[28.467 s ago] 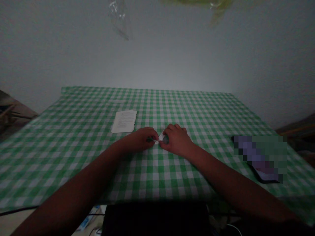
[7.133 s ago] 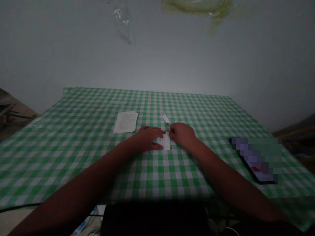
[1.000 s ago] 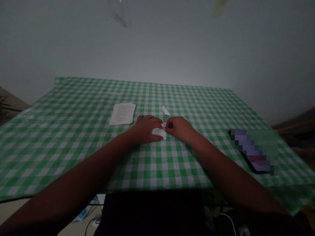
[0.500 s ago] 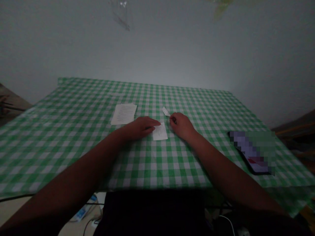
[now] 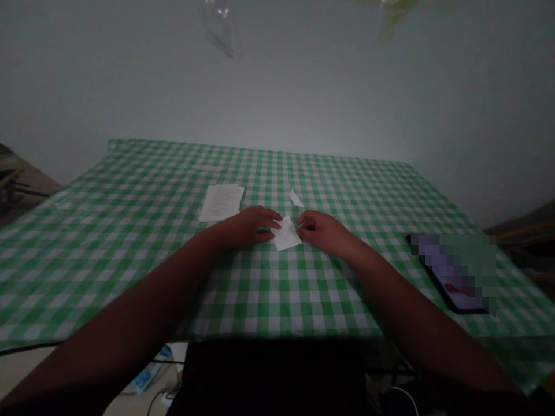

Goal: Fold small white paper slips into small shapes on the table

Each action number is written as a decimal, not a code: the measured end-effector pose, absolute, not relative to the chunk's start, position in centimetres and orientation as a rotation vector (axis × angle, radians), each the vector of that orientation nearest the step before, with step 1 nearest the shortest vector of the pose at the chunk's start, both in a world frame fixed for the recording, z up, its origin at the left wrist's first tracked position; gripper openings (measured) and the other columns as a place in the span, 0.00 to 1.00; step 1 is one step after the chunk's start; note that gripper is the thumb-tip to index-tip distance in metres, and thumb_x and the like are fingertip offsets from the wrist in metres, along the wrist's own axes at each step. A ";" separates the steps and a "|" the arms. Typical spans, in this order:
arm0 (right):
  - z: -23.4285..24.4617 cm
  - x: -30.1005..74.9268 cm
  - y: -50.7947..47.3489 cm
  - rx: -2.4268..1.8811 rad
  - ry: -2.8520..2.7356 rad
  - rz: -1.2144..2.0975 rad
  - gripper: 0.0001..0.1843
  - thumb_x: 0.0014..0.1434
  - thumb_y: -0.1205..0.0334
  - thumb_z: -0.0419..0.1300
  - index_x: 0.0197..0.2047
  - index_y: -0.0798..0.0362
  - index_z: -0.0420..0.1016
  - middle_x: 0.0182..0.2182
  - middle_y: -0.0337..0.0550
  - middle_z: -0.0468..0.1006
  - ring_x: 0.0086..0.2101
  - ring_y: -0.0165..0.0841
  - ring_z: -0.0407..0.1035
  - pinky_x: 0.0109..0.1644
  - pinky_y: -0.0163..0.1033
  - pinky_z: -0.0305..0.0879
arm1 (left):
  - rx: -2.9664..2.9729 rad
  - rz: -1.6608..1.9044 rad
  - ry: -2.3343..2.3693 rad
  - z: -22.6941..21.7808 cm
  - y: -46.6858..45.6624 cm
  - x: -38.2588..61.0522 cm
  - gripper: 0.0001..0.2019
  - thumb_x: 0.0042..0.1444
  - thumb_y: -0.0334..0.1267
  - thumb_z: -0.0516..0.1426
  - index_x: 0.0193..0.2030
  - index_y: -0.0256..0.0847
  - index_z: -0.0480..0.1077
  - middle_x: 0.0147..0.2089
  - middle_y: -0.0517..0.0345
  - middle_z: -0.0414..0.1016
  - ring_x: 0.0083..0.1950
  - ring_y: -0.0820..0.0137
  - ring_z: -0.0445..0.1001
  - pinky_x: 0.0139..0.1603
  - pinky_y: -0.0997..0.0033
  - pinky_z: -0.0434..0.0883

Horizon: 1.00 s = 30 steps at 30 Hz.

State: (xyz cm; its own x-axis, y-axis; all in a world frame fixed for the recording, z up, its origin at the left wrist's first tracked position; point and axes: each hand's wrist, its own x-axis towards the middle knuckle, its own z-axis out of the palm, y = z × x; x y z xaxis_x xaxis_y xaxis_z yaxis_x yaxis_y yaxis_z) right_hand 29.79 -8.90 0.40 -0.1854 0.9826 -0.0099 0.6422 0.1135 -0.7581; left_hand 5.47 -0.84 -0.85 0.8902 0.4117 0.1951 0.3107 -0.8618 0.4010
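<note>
A small white printed paper slip (image 5: 287, 234) lies turned at an angle on the green-and-white checked tablecloth (image 5: 130, 248). My left hand (image 5: 250, 225) rests palm down on the cloth, its fingertips pinching the slip's left edge. My right hand (image 5: 321, 230) pinches the slip's right edge with thumb and forefinger. A tiny torn paper scrap (image 5: 296, 198) lies on the cloth just beyond my right hand. A larger white printed sheet (image 5: 221, 202) lies flat to the left of both hands.
A dark phone (image 5: 451, 277), partly pixelated, lies near the table's right edge. A grey wall stands behind the table. Below the near edge are a dark object (image 5: 269, 375) and cables on the floor.
Half a second ago the slip lay square with my right hand up near the scrap. Now my right hand has come back to the slip, which is turned at an angle between both hands.
</note>
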 end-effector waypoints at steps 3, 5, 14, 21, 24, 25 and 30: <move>-0.2 29.8 -8.7 -1.561 -1.792 0.940 0.06 0.56 0.65 0.63 0.38 0.51 0.72 0.32 0.42 0.79 0.31 0.33 0.73 0.34 0.38 0.67 | 2.700 0.381 0.545 -1.0 -0.8 5.5 0.15 0.59 0.35 0.60 0.53 0.42 0.76 0.62 0.50 0.72 0.60 0.61 0.70 0.64 0.53 0.66; -0.6 29.6 -8.6 -1.527 -1.757 0.963 0.08 0.53 0.66 0.65 0.37 0.51 0.72 0.32 0.41 0.78 0.32 0.33 0.73 0.35 0.39 0.68 | 2.709 0.376 0.546 -1.1 -0.7 5.5 0.15 0.59 0.36 0.60 0.53 0.43 0.76 0.61 0.50 0.72 0.60 0.61 0.70 0.63 0.53 0.66; -0.6 29.0 -8.9 -1.479 -1.768 0.878 0.05 0.55 0.70 0.58 0.35 0.51 0.71 0.29 0.39 0.76 0.29 0.31 0.70 0.32 0.36 0.65 | 2.717 0.469 0.508 -1.1 -1.0 5.9 0.16 0.60 0.39 0.60 0.54 0.41 0.75 0.57 0.47 0.75 0.57 0.62 0.72 0.60 0.56 0.68; -0.7 29.8 -8.2 -1.564 -1.624 0.653 0.09 0.52 0.68 0.60 0.39 0.50 0.70 0.29 0.36 0.74 0.29 0.32 0.69 0.34 0.38 0.65 | 2.661 0.445 0.403 -0.4 -2.0 6.3 0.12 0.63 0.39 0.57 0.51 0.44 0.76 0.50 0.52 0.77 0.53 0.65 0.73 0.59 0.59 0.67; -1.0 29.7 -8.0 -1.528 -1.533 0.596 0.07 0.52 0.65 0.62 0.36 0.50 0.70 0.30 0.38 0.76 0.31 0.33 0.71 0.35 0.38 0.67 | 2.647 0.417 0.303 -0.1 -2.5 6.8 0.11 0.62 0.36 0.57 0.49 0.44 0.76 0.49 0.53 0.78 0.52 0.65 0.73 0.59 0.58 0.67; -1.0 29.6 -8.0 -1.526 -1.523 0.574 0.06 0.52 0.64 0.62 0.35 0.51 0.70 0.30 0.38 0.76 0.30 0.33 0.72 0.35 0.38 0.67 | 2.642 0.420 0.266 0.0 -2.6 6.9 0.11 0.62 0.35 0.56 0.49 0.44 0.76 0.50 0.53 0.79 0.52 0.65 0.73 0.59 0.58 0.67; -1.0 29.4 -8.0 -1.474 -1.653 0.471 0.02 0.56 0.64 0.61 0.35 0.51 0.74 0.30 0.39 0.78 0.31 0.33 0.72 0.38 0.39 0.67 | 2.621 0.401 0.146 -0.1 -2.9 7.3 0.14 0.62 0.34 0.55 0.52 0.46 0.75 0.52 0.54 0.79 0.54 0.65 0.74 0.62 0.56 0.65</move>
